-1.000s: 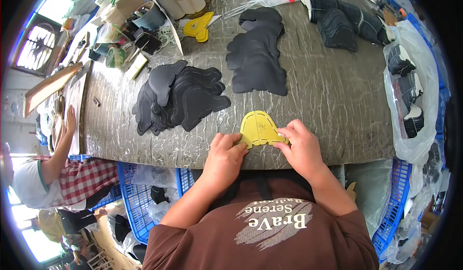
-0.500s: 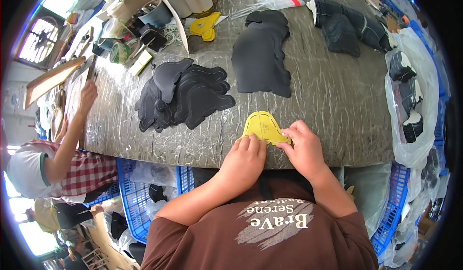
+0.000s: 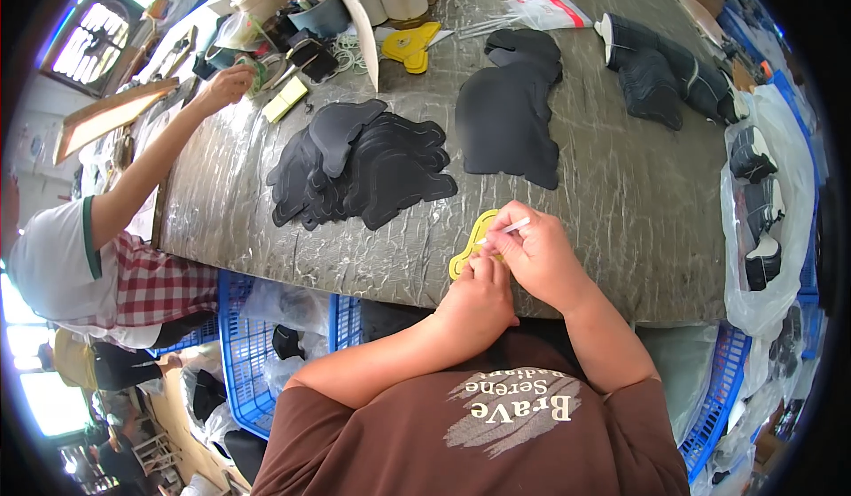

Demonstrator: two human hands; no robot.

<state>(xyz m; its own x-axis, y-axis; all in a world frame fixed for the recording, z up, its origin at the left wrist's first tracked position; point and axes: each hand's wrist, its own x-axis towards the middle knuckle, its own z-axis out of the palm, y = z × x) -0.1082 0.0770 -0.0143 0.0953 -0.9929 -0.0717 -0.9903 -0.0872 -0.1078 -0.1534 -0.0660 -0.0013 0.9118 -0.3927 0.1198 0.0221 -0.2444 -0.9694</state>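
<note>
A yellow template [image 3: 474,241] with slots along its outline lies near the front edge of the table, partly covered by my hands. My left hand [image 3: 479,294] holds it down at its near end, the fingers bent and pressed together. Over the template, my right hand [image 3: 542,252] is closed round a slim white pen [image 3: 514,226], its tip low by the template's edge. Whether a black piece lies underneath is hidden. Beyond are a fanned heap of black cut pieces [image 3: 390,172] with pale outlines and a neater black stack [image 3: 507,124].
Another yellow template [image 3: 410,46] lies near tubs and a grey-blue pot [image 3: 321,13] at the back left. Rolled dark pieces [image 3: 678,62] rest at the back right. On the left, a co-worker's hand [image 3: 226,86] reaches among the pots. A blue crate [image 3: 244,354] stands below the table edge.
The yellow template has been turned. My right hand has gone from its right edge to above it, where the white pen now shows. The co-worker's hand has moved toward the pots.
</note>
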